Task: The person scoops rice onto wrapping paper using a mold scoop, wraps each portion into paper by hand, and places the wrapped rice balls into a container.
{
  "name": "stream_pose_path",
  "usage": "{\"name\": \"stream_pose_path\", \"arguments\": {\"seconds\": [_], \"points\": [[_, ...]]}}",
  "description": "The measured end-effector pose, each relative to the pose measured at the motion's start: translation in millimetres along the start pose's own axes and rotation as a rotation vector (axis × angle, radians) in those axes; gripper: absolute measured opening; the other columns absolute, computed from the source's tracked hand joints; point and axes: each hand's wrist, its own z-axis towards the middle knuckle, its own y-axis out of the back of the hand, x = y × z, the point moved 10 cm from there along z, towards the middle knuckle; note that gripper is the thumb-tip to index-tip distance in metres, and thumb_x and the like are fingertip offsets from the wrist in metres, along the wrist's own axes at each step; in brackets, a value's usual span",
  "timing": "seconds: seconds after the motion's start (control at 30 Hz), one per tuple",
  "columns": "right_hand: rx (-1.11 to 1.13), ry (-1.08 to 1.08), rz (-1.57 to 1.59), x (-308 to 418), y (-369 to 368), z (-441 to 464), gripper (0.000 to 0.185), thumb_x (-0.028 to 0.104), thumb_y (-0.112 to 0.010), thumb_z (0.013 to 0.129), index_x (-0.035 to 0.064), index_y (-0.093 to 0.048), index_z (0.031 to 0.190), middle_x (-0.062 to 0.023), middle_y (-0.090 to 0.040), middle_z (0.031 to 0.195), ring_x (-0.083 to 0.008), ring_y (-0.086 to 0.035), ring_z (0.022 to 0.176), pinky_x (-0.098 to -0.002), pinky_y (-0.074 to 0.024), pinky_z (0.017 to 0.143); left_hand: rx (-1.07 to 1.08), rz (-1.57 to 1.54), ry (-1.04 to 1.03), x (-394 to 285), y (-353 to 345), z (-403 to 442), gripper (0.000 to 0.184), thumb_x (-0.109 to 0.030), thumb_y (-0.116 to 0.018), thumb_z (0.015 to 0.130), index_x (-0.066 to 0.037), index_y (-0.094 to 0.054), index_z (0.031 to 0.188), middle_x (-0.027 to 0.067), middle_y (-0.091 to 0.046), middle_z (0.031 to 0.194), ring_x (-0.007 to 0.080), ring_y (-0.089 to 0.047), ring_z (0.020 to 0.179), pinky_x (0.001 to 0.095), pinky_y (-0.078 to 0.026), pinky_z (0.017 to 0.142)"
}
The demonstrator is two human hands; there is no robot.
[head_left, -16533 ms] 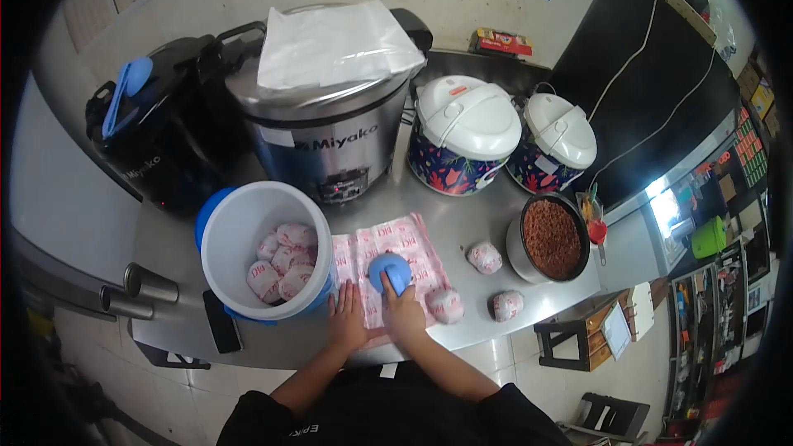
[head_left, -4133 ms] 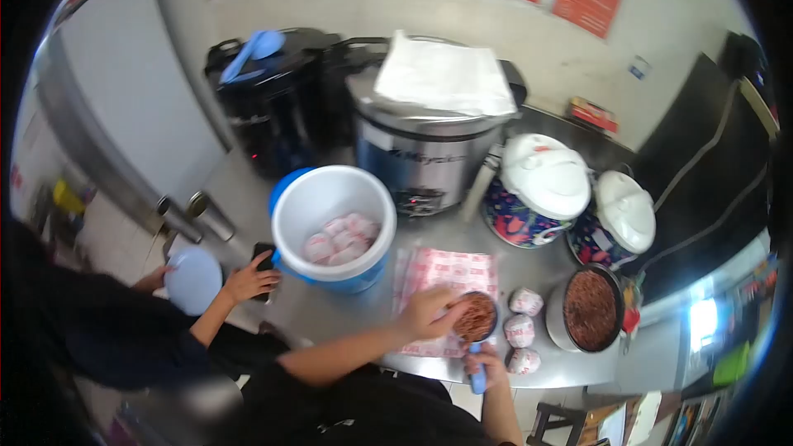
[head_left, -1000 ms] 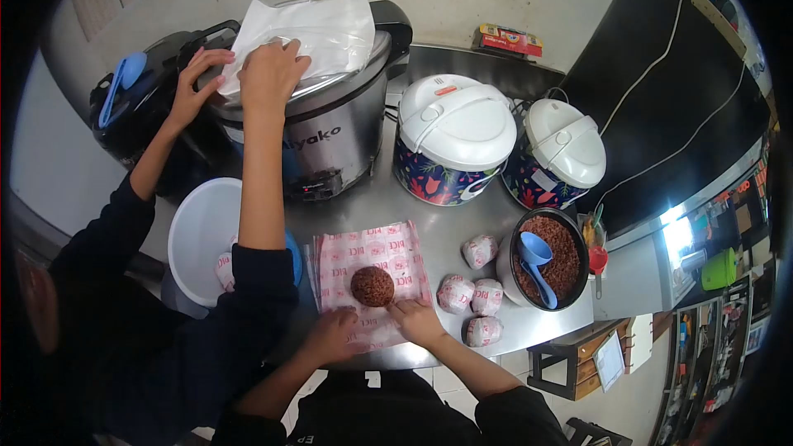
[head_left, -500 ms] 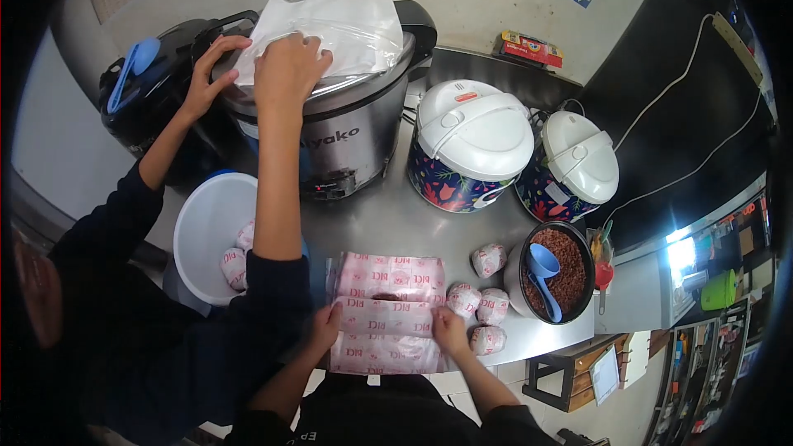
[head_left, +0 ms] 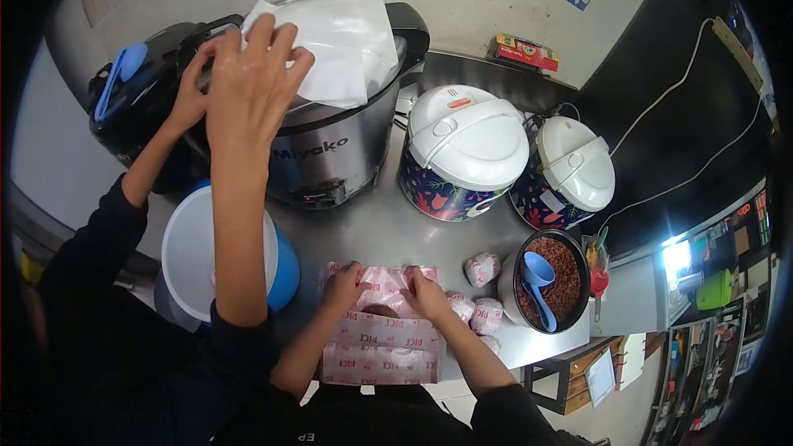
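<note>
At the near edge of the bench (head_left: 355, 235), the left hand (head_left: 344, 289) and right hand (head_left: 428, 294) each pinch the far side of a pink-printed wrapper (head_left: 380, 366). Its near part is folded up over a mound of brown rice (head_left: 380, 310), which lies at the middle of the sheet, between and just nearer than the hands – only a dark sliver of it shows.

Close on the right sit four wrapped bundles (head_left: 482, 269); the right hand and forearm are near enough to cover parts of the closest ones. Just beyond them, a pot (head_left: 512, 296) of the same brown rice has a blue ladle (head_left: 538, 269) lying in it. Two flower-patterned cookers with white lids (head_left: 471, 140) stand behind, well apart from the wrapper.

On the left, a co-worker's sleeved arm (head_left: 241, 264) reaches across a blue-and-white bucket (head_left: 190, 235), hiding much of its inside. That person's two hands (head_left: 256, 87) are over the large Miyako cooker (head_left: 330, 157), beside white sheets (head_left: 343, 49) on its lid; whether they hold a sheet cannot be told. A black cooker (head_left: 149, 87) carrying another blue ladle (head_left: 122, 78) stands farther left, partly behind the arms.
</note>
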Motion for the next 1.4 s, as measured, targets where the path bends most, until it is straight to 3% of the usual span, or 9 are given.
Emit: {"name": "stream_pose_path", "arguments": {"seconds": [0.07,0.13,0.23,0.4,0.5,0.83,1.1,1.23,1.4], "points": [[0.026,-0.014,-0.001,-6.7,-1.7,0.3,0.051,0.014,-0.069,0.074,0.0070,-0.044,0.117,-0.0134,-0.060,0.075,-0.0338,-0.060,0.074,-0.0431,-0.0453,0.076,0.128,-0.001,0.024,1.0,-11.2,1.0,0.017,-0.011,-0.064,0.074,-0.007,-0.062,0.090,0.0108,-0.060,0.097,0.0287,-0.058,0.088,0.0400,-0.046,0.077],[0.050,-0.022,0.005,-2.3,3.3,9.2,0.048,0.014,-0.069,0.073,0.0075,-0.048,0.116,-0.0134,-0.059,0.077,-0.0331,-0.059,0.073,-0.0422,-0.0439,0.079,-0.018,0.241,-0.330,-41.6,7.1,-4.0,0.016,-0.013,-0.065,0.071,-0.008,-0.063,0.086,0.0069,-0.061,0.100,0.0250,-0.058,0.095,0.0405,-0.045,0.081],[-0.072,0.390,-0.332,39.8,21.6,17.0,0.035,0.008,-0.067,0.069,0.0064,-0.060,0.103,-0.0173,-0.059,0.088,-0.0322,-0.059,0.089,-0.0414,-0.0472,0.076,0.004,0.049,-0.702,-71.5,15.1,-6.7,0.010,-0.014,-0.064,0.070,-0.009,-0.062,0.079,0.0031,-0.061,0.099,0.0209,-0.057,0.098,0.0405,-0.040,0.088],[0.180,0.253,-0.153,16.7,25.1,30.3,0.035,0.013,-0.073,0.063,0.0072,-0.064,0.096,-0.0146,-0.060,0.092,-0.0325,-0.060,0.083,-0.0411,-0.0468,0.078,0.303,0.100,-0.165,-29.1,10.5,10.7,0.023,-0.019,-0.069,0.072,-0.010,-0.059,0.091,0.0108,-0.066,0.092,0.0313,-0.063,0.086,0.0418,-0.047,0.077],[0.362,0.098,-0.295,2.8,21.9,29.4,0.035,0.013,-0.072,0.065,0.0068,-0.064,0.099,-0.0141,-0.066,0.096,-0.0318,-0.062,0.092,-0.0406,-0.0489,0.079,0.194,0.243,-0.352,-22.8,23.3,9.8,0.019,-0.017,-0.067,0.075,-0.011,-0.060,0.092,0.0103,-0.065,0.088,0.0308,-0.062,0.084,0.0414,-0.046,0.076],[0.114,0.468,-0.484,84.4,40.7,-79.8,0.021,0.009,-0.060,0.070,0.0079,-0.065,0.090,-0.0053,-0.063,0.089,-0.0242,-0.062,0.083,-0.0365,-0.0494,0.072,0.022,0.181,-0.282,-42.3,74.5,-66.5,0.017,-0.008,-0.064,0.076,-0.010,-0.063,0.092,0.0087,-0.060,0.093,0.0304,-0.058,0.090,0.0435,-0.042,0.085],[-0.136,0.485,-0.415,81.3,21.6,-117.8,0.019,0.008,-0.063,0.065,0.0063,-0.060,0.084,-0.0077,-0.060,0.083,-0.0248,-0.060,0.079,-0.0351,-0.0466,0.071,0.295,0.542,-0.602,-118.4,10.6,-94.2,0.075,-0.047,-0.074,0.064,-0.014,-0.047,0.126,0.0051,-0.040,0.139,0.0181,-0.029,0.134,0.0600,-0.019,0.100],[-0.251,0.399,-0.378,74.7,41.9,-108.3,0.018,0.009,-0.063,0.065,0.0059,-0.057,0.082,-0.0083,-0.057,0.079,-0.0255,-0.059,0.076,-0.0359,-0.0453,0.073,0.069,0.142,-0.595,-100.0,26.2,-134.9,0.062,-0.053,-0.073,0.061,-0.012,-0.061,0.105,0.0047,-0.061,0.109,0.0211,-0.055,0.106,0.0454,-0.032,0.092],[-0.192,0.343,-0.391,76.3,43.1,-97.9,0.019,0.009,-0.062,0.067,0.0061,-0.058,0.086,-0.0090,-0.059,0.079,-0.0263,-0.060,0.077,-0.0371,-0.0447,0.073,0.056,0.376,-0.551,-69.6,-8.0,-157.3,0.036,-0.042,-0.069,0.069,-0.013,-0.064,0.090,0.0042,-0.062,0.090,0.0206,-0.060,0.086,0.0399,-0.036,0.084]]}}
